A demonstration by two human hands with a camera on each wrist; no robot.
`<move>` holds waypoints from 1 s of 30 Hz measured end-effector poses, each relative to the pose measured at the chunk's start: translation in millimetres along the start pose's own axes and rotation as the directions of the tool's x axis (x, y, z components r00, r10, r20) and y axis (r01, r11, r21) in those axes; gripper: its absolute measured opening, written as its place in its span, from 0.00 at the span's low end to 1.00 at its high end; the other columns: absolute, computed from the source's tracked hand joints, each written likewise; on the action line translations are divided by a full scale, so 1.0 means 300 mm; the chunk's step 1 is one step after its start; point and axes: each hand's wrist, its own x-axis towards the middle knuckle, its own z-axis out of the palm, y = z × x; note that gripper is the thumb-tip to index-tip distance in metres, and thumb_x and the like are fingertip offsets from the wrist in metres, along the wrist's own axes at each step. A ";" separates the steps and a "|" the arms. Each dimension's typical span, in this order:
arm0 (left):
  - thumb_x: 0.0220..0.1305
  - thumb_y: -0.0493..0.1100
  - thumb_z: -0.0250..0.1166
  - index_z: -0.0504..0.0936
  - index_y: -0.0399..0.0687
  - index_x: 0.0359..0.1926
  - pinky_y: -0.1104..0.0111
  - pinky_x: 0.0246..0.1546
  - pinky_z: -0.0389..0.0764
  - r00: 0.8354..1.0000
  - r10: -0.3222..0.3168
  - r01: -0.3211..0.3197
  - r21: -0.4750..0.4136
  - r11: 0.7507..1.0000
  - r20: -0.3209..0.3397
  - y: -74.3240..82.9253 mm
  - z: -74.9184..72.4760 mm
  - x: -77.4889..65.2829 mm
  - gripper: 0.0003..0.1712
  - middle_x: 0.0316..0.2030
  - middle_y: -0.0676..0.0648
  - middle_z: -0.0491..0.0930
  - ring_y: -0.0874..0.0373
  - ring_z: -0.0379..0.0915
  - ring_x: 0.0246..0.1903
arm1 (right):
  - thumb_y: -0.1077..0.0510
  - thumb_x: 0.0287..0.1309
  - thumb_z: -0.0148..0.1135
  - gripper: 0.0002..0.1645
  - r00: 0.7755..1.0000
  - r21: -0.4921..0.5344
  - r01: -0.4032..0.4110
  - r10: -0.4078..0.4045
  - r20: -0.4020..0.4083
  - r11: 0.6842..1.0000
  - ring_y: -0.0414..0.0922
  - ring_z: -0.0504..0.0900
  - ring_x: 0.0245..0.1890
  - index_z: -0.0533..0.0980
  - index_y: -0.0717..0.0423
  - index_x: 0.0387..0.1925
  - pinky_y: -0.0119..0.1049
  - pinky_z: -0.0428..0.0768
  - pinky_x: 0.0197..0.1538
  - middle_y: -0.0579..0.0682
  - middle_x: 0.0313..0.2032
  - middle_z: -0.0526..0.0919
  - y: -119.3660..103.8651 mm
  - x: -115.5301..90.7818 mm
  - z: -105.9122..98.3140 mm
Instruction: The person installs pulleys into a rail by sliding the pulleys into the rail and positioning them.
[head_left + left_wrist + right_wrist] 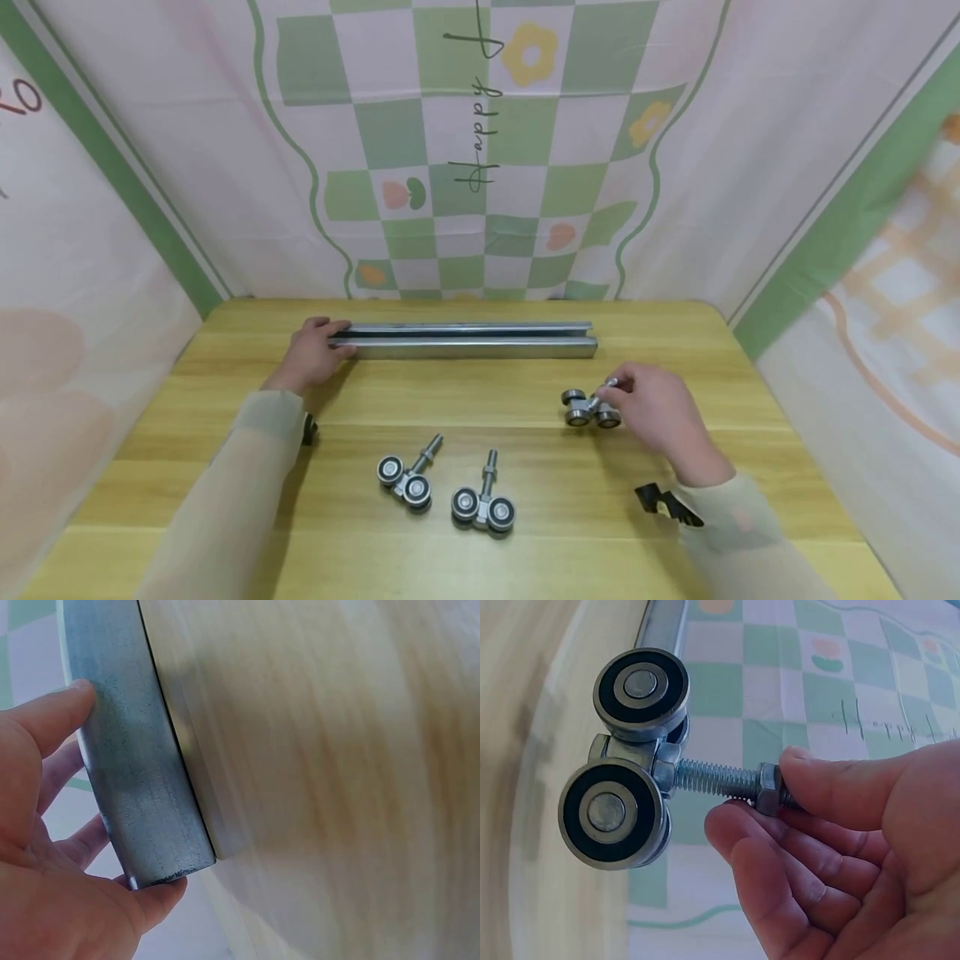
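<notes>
A slotted metal rail (472, 347) lies lengthwise near the back of the table, its slot facing up. At its left end my left hand (311, 354) grips it, thumb on the front side and fingers around the far side and end. In the left wrist view the rail's side (142, 765) fills the grasp. My right hand (660, 408) pinches the threaded bolt of a roller trolley (577, 408) between thumb and fingers, in front of the rail's right end. The right wrist view shows the trolley's wheels (611, 812), the bolt and a hex nut (768, 789) beside the thumb.
Two more roller trolleys lie on the wooden table (337, 550) toward the front: one with its bolt slanting right (408, 479), the other with its bolt pointing away (483, 504). A checkered curtain (450, 150) hangs behind the table, with printed cloth on both sides.
</notes>
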 end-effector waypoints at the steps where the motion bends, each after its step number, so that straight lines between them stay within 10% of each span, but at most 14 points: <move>1: 0.73 0.49 0.60 0.65 0.42 0.73 0.38 0.66 0.55 1.000 0.000 0.000 -0.001 1.000 -0.001 -0.001 0.000 0.000 0.33 0.72 0.28 0.48 0.25 0.45 0.68 | 0.51 0.67 0.63 0.11 1.000 0.004 -0.010 0.011 -0.005 1.000 0.45 0.77 0.28 0.82 0.55 0.39 0.41 0.75 0.31 0.46 0.31 0.84 0.004 0.002 -0.006; 30: 0.72 0.48 0.61 0.67 0.41 0.71 0.39 0.67 0.55 0.999 0.032 -0.032 -0.002 0.999 0.004 -0.010 -0.009 0.023 0.32 0.72 0.28 0.51 0.27 0.49 0.68 | 0.50 0.69 0.60 0.17 0.975 0.014 -0.105 0.106 -0.196 0.994 0.55 0.78 0.33 0.78 0.63 0.41 0.46 0.75 0.32 0.59 0.36 0.83 0.169 0.137 -0.094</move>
